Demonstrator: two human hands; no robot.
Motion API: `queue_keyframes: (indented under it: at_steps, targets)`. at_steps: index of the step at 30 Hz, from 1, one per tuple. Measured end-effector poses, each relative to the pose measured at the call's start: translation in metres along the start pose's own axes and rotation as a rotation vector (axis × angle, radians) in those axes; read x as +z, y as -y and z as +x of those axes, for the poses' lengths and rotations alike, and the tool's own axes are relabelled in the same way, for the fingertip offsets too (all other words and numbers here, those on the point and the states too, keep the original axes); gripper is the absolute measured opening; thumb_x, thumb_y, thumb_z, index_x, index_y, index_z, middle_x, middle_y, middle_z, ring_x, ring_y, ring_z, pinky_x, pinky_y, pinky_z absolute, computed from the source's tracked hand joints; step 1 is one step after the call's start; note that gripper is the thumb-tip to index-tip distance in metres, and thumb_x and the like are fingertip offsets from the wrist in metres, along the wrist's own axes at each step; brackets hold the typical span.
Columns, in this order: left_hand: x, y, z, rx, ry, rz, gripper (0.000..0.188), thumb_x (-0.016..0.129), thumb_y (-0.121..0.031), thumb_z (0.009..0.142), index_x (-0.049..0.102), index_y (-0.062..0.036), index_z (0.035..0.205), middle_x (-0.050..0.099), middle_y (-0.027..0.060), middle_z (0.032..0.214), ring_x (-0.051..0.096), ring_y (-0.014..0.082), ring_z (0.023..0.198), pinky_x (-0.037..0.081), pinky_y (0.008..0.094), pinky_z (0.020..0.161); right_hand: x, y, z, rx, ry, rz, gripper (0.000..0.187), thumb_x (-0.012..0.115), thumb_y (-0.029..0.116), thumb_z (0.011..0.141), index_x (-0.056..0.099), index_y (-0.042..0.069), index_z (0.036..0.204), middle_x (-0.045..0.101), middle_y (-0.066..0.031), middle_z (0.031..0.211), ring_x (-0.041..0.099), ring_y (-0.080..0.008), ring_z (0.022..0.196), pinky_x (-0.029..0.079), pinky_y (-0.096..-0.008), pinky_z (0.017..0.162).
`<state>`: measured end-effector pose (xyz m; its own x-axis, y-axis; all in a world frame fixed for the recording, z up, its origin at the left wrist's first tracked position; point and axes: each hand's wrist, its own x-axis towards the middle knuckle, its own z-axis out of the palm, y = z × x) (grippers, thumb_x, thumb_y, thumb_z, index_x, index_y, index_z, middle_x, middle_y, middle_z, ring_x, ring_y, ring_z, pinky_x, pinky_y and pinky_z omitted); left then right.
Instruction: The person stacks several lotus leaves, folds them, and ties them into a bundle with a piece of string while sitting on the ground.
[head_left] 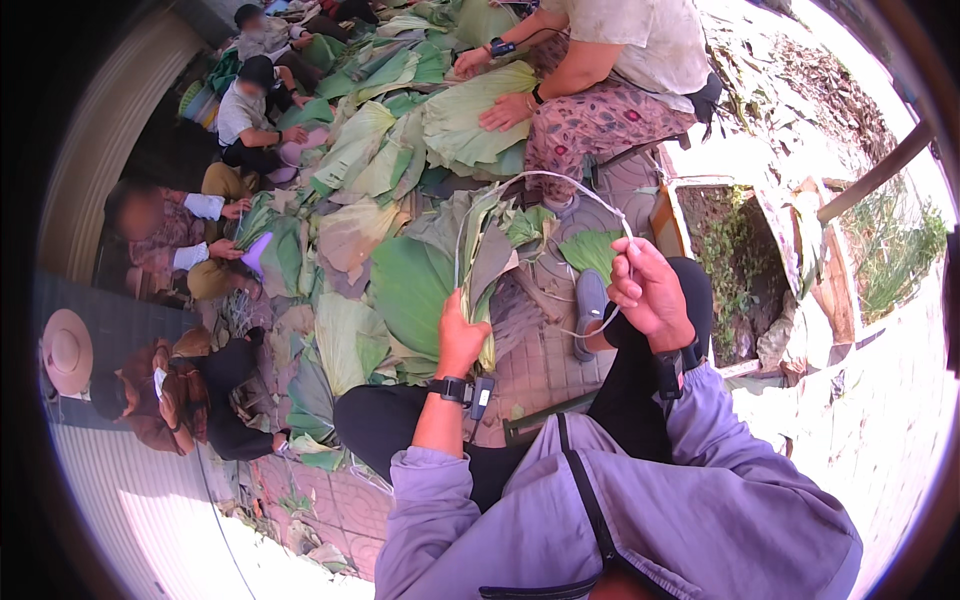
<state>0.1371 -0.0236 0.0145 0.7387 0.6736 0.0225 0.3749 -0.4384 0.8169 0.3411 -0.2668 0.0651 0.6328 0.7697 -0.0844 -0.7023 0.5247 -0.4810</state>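
Observation:
My left hand [463, 335] is closed around the gathered, folded end of a bundle of large leaves [413, 290], which look like lotus leaves. Some are fresh green, others dull grey-green. A thin white cord [565, 178] rises from the bundle near that hand and loops in a wide arc over to the right. My right hand [650, 295] pinches this cord between thumb and fingers, above my right knee. Below the right hand the cord's loose end curls toward the shoe [591, 305]. Part of the bundle behind my left fingers is hidden.
Overlapping leaves [345, 340] cover the paving to the left and ahead. A person in patterned trousers [590, 125] sits across from me, hands on a broad leaf [475, 115]. Several people sit along the left wall. A planter box [680, 225] stands at right.

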Motion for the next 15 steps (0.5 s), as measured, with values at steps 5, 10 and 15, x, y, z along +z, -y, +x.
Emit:
queue_keyframes:
  at_steps: [5,10,15]
  targets:
    - [-0.032,0.012,-0.012,-0.171,-0.069,-0.507,0.073,0.063,0.006,0.065,0.048,0.0061,0.136,0.065,0.0127,0.116,0.064,0.0232,0.097,0.05,0.0304,0.089,0.0,0.019,-0.006,-0.071,0.065,0.12,0.022,0.048,0.018,0.105,0.058,0.001,0.114,0.063,-0.0042,0.083,0.045,-0.0061,0.05,0.037,-0.0223,0.044]
    - [-0.05,0.033,-0.025,-0.164,-0.147,-0.828,0.066,0.06,0.013,0.067,0.048,0.0059,0.132,0.062,0.0125,0.119,0.065,0.02,0.098,0.052,0.0325,0.087,0.012,0.065,-0.023,-0.264,0.078,0.172,0.026,0.043,0.02,0.107,0.056,0.0,0.118,0.061,-0.0039,0.084,0.043,-0.0049,0.051,0.037,-0.0223,0.044]
    - [-0.06,0.044,-0.038,-0.17,-0.236,-0.907,0.062,0.061,0.013,0.067,0.049,0.0051,0.127,0.064,0.0129,0.115,0.066,0.0239,0.095,0.054,0.035,0.086,0.035,0.099,-0.039,-0.484,0.063,0.094,0.028,0.041,0.017,0.107,0.055,-0.002,0.122,0.062,-0.0056,0.086,0.042,-0.0053,0.051,0.037,-0.0211,0.044]
